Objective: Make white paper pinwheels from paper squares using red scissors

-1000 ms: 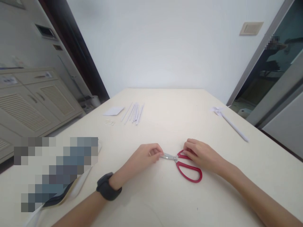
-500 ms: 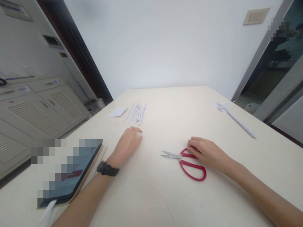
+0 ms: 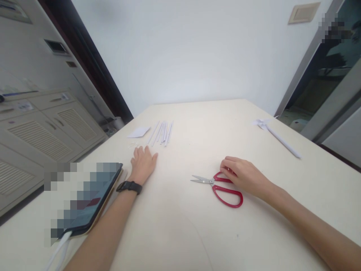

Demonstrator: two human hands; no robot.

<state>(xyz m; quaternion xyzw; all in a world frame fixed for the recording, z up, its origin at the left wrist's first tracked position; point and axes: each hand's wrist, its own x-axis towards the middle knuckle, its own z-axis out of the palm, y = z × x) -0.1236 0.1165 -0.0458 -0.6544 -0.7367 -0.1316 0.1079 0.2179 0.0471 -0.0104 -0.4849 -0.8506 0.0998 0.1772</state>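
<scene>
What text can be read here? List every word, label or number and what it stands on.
None can be read.
Tablet beside the left hand: screen pixelated.
Cabinet drawer labels: too small and blurred.
Red-handled scissors under the right hand: no visible marking.
Wall plate: blank.

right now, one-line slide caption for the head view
Left hand flat on table near white paper strips; right hand resting on red scissors.
</scene>
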